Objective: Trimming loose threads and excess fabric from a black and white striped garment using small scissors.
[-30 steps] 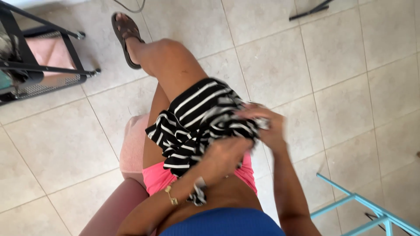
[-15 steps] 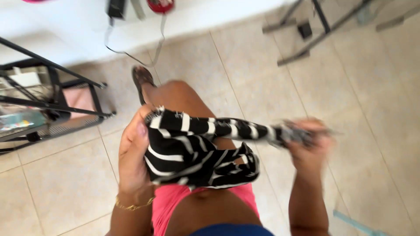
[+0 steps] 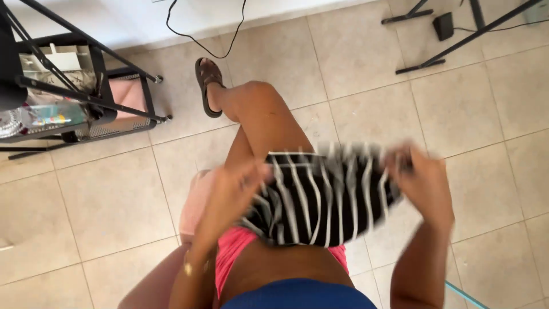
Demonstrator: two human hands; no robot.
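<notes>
Both hands grip one black-and-white striped garment (image 3: 323, 194), stretched flat btwn them over the lap, prob. held taut so it hangs open w/o bunching. Left hand (image 3: 231, 191): fingers curled shut on the cloth's left edge, fabric running rightward from the fingertips. Right hand (image 3: 420, 183): fingers closed on the upper right corner, cloth dropping below and left of them; motion blur, so exact pinch can't be told. Pink shorts (image 3: 240, 246) sit just under the garment's lower edge.

Containers: black wire rack (image 3: 94, 109), well apart, up-left of the left fingers, has a pink box (image 3: 128, 94) on its lower shelf plus pale cartons (image 3: 60, 60) higher; other contents too blurred. Sandal (image 3: 207, 86) on the tile floor (image 3: 103, 200), beyond the fingers.
</notes>
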